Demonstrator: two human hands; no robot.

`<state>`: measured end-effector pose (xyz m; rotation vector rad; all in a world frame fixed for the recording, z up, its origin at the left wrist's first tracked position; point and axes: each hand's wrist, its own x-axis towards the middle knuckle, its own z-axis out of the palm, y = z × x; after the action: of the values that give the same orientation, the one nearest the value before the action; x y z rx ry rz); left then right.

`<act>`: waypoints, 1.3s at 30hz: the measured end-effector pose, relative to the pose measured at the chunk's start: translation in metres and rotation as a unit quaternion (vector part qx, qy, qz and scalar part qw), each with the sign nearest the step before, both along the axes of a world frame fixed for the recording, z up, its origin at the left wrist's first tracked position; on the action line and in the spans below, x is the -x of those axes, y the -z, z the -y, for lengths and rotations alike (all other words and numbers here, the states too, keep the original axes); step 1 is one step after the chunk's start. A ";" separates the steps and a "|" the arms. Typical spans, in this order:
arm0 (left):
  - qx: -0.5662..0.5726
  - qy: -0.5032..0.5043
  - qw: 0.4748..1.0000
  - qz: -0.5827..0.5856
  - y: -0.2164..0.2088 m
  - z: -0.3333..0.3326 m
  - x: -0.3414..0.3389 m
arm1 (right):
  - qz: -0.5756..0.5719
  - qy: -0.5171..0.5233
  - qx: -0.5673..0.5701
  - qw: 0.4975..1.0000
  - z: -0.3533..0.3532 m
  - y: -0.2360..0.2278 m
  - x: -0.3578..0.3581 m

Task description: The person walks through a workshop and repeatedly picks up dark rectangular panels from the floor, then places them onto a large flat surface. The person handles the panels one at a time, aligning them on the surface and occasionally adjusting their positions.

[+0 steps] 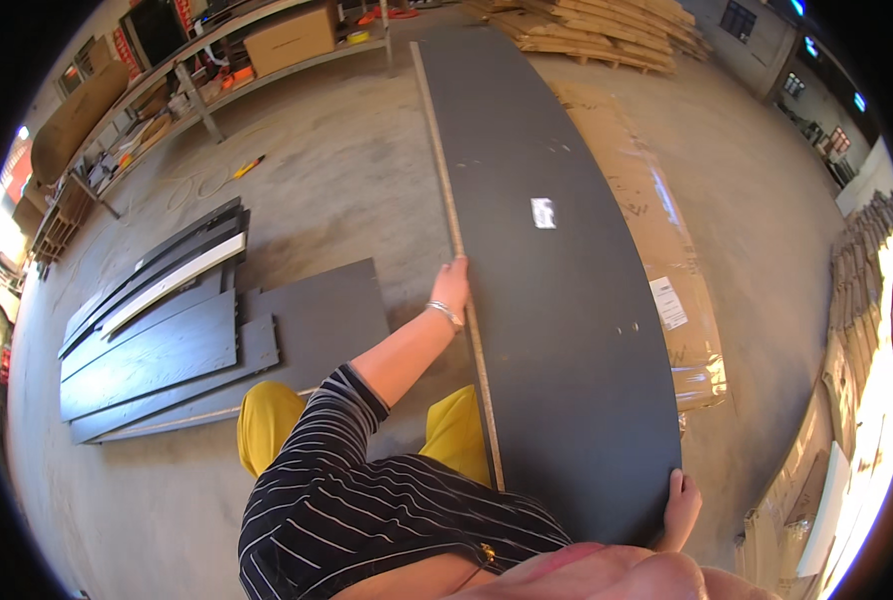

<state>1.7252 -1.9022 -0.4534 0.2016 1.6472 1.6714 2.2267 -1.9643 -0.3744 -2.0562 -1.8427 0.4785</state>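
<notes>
A long dark grey board [577, 320] with a raw chipboard edge reaches from my body far out ahead. A small white label [544, 213] is stuck on its face. My left hand [452, 287], a silver bracelet at its wrist, is closed around the board's left edge about midway. Near the close right corner, my right hand [681, 508] grips the opposite edge; its thumb side is partly hidden. Beneath and right of the board, a long flat cardboard package [702, 345] lies on the floor with a white sticker on it.
Several dark panels [167, 355] lie piled on the floor at left, with a pale strip [172, 285] among them. A yellow-handled tool [250, 167] rests on concrete beyond. Shelving [202, 105] stands far left, wooden boards [597, 35] at the back, flattened cardboard [862, 290] along the right.
</notes>
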 end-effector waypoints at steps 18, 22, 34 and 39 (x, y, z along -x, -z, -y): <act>0.119 0.491 0.801 -0.321 0.009 -0.213 -0.131 | 0.129 0.116 -0.014 0.985 -0.218 0.074 -0.117; 0.085 0.512 0.802 -0.296 0.026 -0.199 -0.114 | 0.080 0.082 -0.010 0.993 -0.253 0.077 -0.104; 0.179 0.307 0.914 -0.197 0.068 0.032 0.161 | 0.226 -0.015 -0.247 0.942 -0.253 0.075 0.012; 0.180 0.047 0.956 -0.226 0.092 0.232 0.233 | 0.051 -0.431 -0.141 0.890 -0.220 0.114 0.240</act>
<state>1.4919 -2.1343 -0.5457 0.5009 2.2116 1.2829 1.9867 -1.7444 -0.4888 -1.0059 -2.6509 0.2715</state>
